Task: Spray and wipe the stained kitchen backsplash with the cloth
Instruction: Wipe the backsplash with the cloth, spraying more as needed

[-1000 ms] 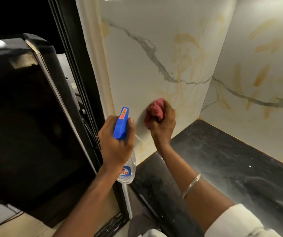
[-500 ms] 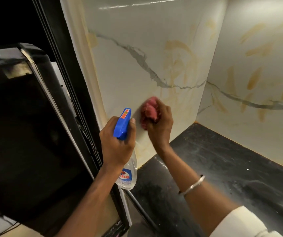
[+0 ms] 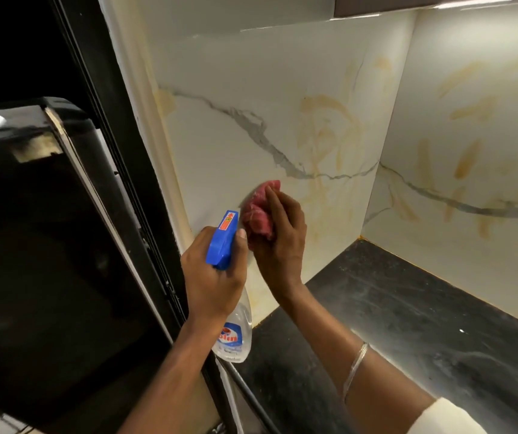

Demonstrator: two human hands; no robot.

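My right hand (image 3: 282,242) was curled around the cloth (image 3: 259,211), fingers over the top of the wad and pressing it flat against the backsplash (image 3: 235,145), above the left end of the countertop (image 3: 423,324). The cloth was bunched into a red-pink lump, its longer side running up the wall and leaning slightly right.

My left hand (image 3: 214,283) was clenched around the neck of the spray bottle (image 3: 225,238), thumb lying up along the blue head. The bottle's long axis ran steeply upward from its clear base, which hung just over the countertop's left edge, to the blue trigger head. The nozzle end pointed up and away from me at the wall, just beside the cloth; whether they touched I cannot tell.

One cloth, one bottle, two hands — and one thin silver bangle (image 3: 356,364) on my right forearm, over the countertop, with a white sleeve (image 3: 445,418) at the elbow.

Two marble-look panels rose from the countertop and met at its back corner, both smeared with yellow-brown stains (image 3: 323,120) and crossed by a grey vein. A big black appliance (image 3: 48,245) stood left of the countertop.
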